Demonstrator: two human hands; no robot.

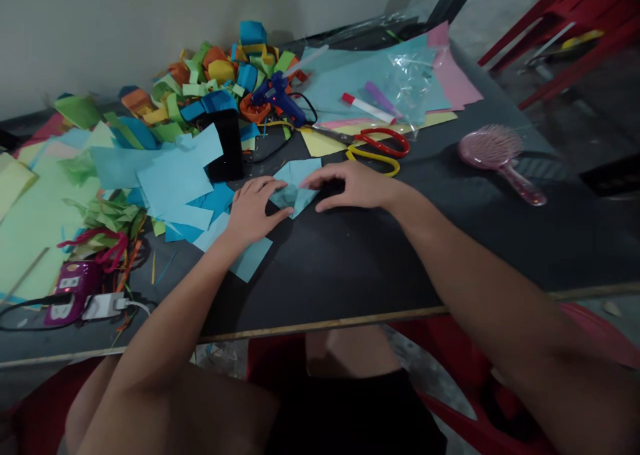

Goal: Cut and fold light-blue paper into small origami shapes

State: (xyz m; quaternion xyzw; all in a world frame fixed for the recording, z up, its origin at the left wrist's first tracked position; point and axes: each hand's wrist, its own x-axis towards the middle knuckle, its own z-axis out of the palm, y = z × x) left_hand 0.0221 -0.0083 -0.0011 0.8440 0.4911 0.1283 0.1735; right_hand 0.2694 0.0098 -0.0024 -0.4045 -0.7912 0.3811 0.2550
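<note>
A small light-blue sheet of paper (299, 170), partly folded, lies on the dark table between my hands. My left hand (256, 208) rests at its left side, thumb and fingers apart, with fingertips on the paper. From the right, my right hand (350, 185) reaches over it with index finger and thumb spread, the fingertips touching its right part. More loose light-blue paper squares (175, 182) lie left of my left hand, and one square (251, 258) sticks out beneath my left wrist. A dark phone-like object (225, 145) stands just behind that hand.
Folded colored paper pieces (220, 72) are heaped at the back beside a blue glue gun (280, 98). Scissors (380, 142) with red and yellow handles lie behind my right hand. A pink hairbrush (493, 148) is at right; a purple power strip (75, 285) with cables at front left.
</note>
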